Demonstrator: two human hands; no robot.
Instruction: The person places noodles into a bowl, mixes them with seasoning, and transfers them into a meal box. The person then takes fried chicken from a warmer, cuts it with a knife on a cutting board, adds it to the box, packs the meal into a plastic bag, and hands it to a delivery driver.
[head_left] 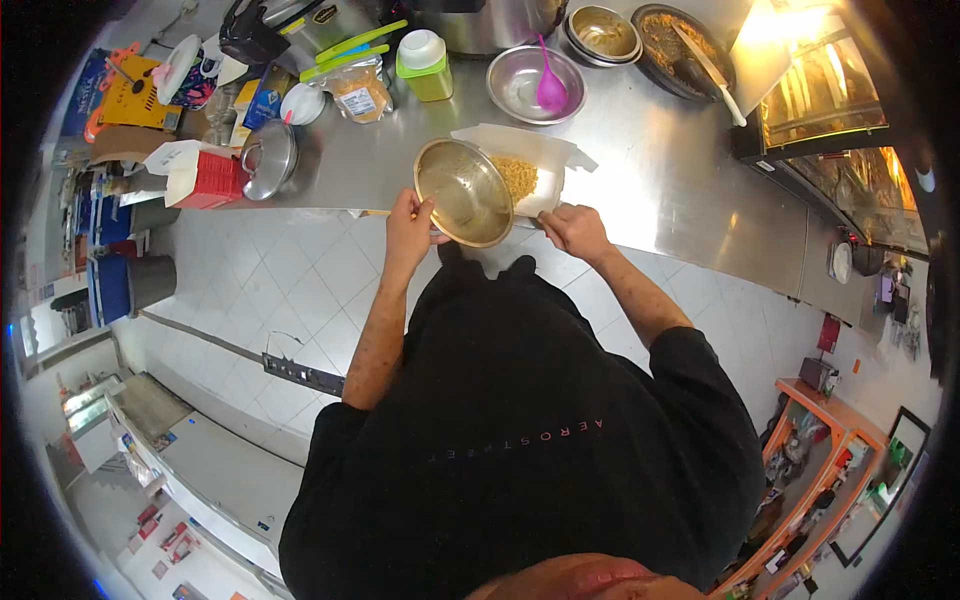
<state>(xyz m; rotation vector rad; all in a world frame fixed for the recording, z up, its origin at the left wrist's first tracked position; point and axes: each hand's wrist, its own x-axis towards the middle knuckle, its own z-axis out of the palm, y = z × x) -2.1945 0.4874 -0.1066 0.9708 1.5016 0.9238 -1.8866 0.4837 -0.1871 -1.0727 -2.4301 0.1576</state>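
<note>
A round metal bowl [463, 192] is tilted at the counter's front edge, its inside facing me. My left hand [410, 235] is closed on the bowl's rim at its lower left. Behind the bowl, partly hidden by it, lies a white paper or paper-lined tray [551, 187] with golden-brown crumbly bits [514, 179] on it. My right hand [577, 232] is closed by the near right corner of the white paper. A small dark end shows at its fingertips; I cannot make out what it is.
Along the back of the steel counter [660, 180] are a bowl [515, 85] with a purple ladle [551, 92], stacked bowls [603, 35], a dark pan [665, 45] with a knife [715, 75], and a green-and-white jar [424, 65]. A lit display case [825, 90] stands right; red cartons [210, 178] stand left.
</note>
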